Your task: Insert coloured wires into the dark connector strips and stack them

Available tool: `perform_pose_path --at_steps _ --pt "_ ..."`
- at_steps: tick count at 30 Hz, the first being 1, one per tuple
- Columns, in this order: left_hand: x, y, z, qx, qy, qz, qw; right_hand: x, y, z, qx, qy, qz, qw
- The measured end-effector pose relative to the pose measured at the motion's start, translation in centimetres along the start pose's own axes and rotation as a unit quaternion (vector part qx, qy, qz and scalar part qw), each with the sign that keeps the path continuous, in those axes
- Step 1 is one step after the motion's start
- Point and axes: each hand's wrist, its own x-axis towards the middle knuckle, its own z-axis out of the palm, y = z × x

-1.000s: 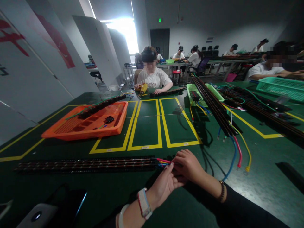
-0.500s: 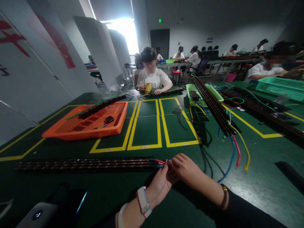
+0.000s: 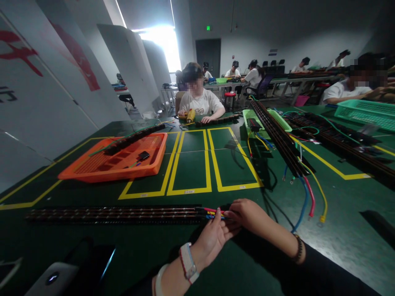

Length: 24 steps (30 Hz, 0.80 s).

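Note:
A long dark strip assembly (image 3: 117,215) with parallel copper-coloured bars lies across the near side of the green table. Red, yellow and blue wires (image 3: 210,212) come out of its right end. My left hand (image 3: 214,236) is closed on these wires, its thumb on top and its fingers beneath. Just right of it, my right hand (image 3: 248,216) pinches the wires farther along. The two hands meet at the fingertips, and the wire ends are hidden among the fingers.
An orange basket (image 3: 70,172) holds a dark strip and a small black part. Another barred strip (image 3: 274,131), trailing coloured cables, rests across a green basket (image 3: 286,121) at right. A phone-like device (image 3: 52,279) lies near left. Across the table a co-worker (image 3: 200,98) sits by a yellow heat gun (image 3: 191,116).
My right hand has slid slightly right along the wires, and more of their coloured length shows beside my left thumb. The view has shifted a little.

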Motion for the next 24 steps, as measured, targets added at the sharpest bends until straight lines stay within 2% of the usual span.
perform_pose_path --at_steps 5,9,12,18,21,24 --pt "0.1 -0.1 -0.1 0.011 0.000 0.001 1.000 0.5 0.8 0.7 0.114 0.029 0.051 0.992" --pt "0.0 0.1 -0.1 0.023 0.013 -0.024 0.999 1.2 1.6 1.8 0.222 0.061 0.100 0.968" --pt "-0.1 0.2 0.1 0.019 0.002 -0.035 0.999 1.5 1.9 2.3 0.252 0.087 0.113 0.957" --pt "0.0 0.2 0.1 0.008 0.015 -0.031 0.999 1.0 1.7 1.1 0.218 0.029 0.101 0.970" --pt "0.0 0.3 0.0 0.012 -0.005 -0.035 0.999 0.7 1.6 0.1 0.167 0.030 0.115 0.979" --pt "0.0 0.3 0.0 0.013 -0.019 -0.031 0.999 0.2 1.4 -0.6 0.098 -0.022 0.112 0.989"
